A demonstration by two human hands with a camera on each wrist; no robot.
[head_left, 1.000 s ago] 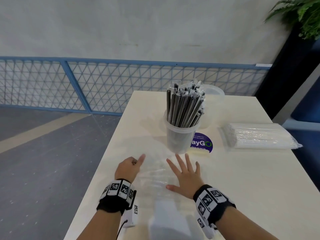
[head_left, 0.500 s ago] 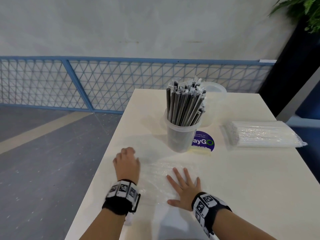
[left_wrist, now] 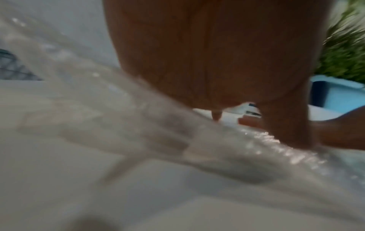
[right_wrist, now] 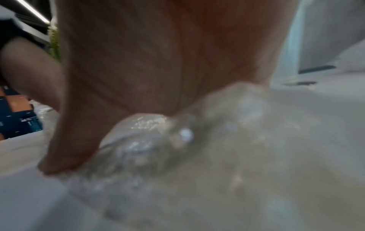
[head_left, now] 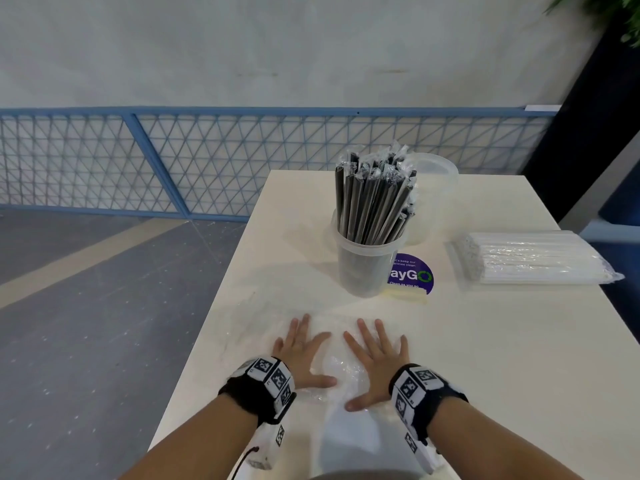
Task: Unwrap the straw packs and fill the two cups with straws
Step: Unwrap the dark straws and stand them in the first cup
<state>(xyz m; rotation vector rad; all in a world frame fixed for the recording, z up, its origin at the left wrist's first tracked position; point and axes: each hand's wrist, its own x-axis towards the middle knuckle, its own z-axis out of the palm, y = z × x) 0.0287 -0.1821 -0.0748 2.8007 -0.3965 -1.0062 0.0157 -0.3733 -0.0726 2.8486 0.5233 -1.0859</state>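
Observation:
An empty clear plastic wrapper lies crumpled flat on the cream table near its front edge. My left hand and right hand both press on it, palms down with fingers spread. The wrist views show the wrapper bunched under each palm. Behind them a clear cup stands filled with black wrapped straws. A second clear cup stands behind it, mostly hidden. A sealed pack of white straws lies at the right.
A round purple sticker is on the table beside the filled cup. The table's left edge drops to a grey floor. A blue mesh fence runs behind, with a plant at the top right.
My left hand has uncurled and moved right onto the wrapper, now lying flat. Both hands have drawn back toward me along the wrapper.

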